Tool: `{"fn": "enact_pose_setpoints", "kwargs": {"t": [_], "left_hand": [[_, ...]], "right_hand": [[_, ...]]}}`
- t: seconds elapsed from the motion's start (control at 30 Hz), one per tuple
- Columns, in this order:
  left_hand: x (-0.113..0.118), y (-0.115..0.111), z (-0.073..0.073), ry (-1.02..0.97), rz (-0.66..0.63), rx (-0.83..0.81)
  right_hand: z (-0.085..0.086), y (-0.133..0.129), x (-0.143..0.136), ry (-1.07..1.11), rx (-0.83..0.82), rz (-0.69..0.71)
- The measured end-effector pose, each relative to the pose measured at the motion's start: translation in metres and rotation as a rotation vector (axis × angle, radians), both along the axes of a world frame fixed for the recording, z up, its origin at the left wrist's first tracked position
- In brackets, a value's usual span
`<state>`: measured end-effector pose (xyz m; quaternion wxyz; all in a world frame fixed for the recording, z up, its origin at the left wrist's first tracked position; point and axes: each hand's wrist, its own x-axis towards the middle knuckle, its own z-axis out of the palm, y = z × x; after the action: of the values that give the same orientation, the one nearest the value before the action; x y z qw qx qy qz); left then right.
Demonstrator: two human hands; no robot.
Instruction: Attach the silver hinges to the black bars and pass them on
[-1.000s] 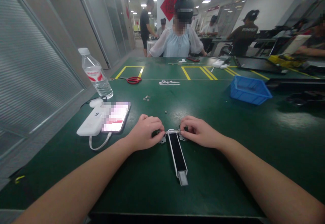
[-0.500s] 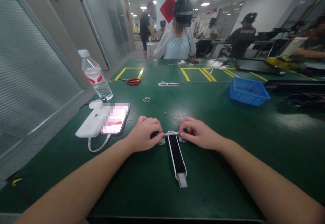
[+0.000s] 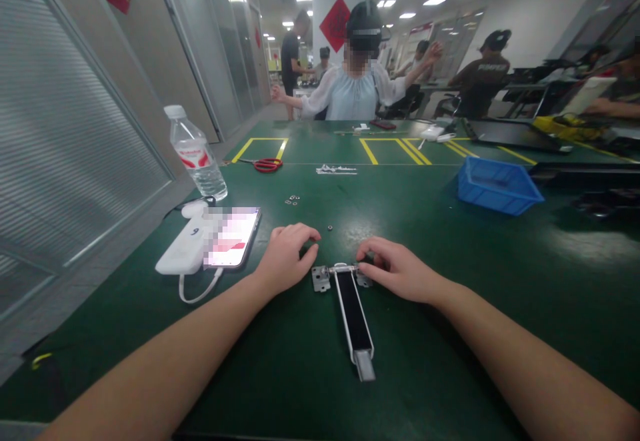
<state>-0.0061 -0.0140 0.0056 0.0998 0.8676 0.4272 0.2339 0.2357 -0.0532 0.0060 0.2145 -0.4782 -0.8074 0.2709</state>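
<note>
On the green table in front of me lies a long narrow bar [image 3: 354, 311] with a black face, pale edges and a silver tab at its near end. A metal hinge rod crosses its far end, with a flat bracket plate [image 3: 321, 279] at each side. My left hand [image 3: 287, 258] rests just left of the left plate, thumb and fingers apart and nothing between them. At the right end of the hinge, my right hand [image 3: 393, 268] keeps thumb and fingertips closed on it, partly covering the right plate. A small nut [image 3: 330, 228] lies beyond the bar.
Left are a phone [image 3: 235, 238], a white power bank [image 3: 183, 248] with a cable, and a water bottle [image 3: 197, 154]. Farther off lie small rings [image 3: 293, 200], red-handled scissors [image 3: 267, 165], white strips [image 3: 336, 170] and a blue bin [image 3: 500, 184]. A person [image 3: 353, 88] sits opposite.
My left hand has let go of the hinge's left end and opened, uncovering the left plate. My right hand stays at the right end. The person opposite has spread their arms.
</note>
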Motion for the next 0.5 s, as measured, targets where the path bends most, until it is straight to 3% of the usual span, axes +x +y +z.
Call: {"fn": "enact_pose_setpoints", "kwargs": {"t": [0.13,0.3,0.5], "left_hand": [[0.004,0.004,-0.001,0.059,-0.041,0.089],[0.007,0.011,-0.010,0.126,-0.158,0.006],[0.007,0.015,-0.013,0.266,-0.205,-0.091]], "right_hand": [[0.000,0.000,-0.002,0.010,0.008,0.002],[-0.001,0.000,-0.003,0.019,0.019,0.002],[-0.002,0.000,-0.003,0.030,0.037,0.012]]}}
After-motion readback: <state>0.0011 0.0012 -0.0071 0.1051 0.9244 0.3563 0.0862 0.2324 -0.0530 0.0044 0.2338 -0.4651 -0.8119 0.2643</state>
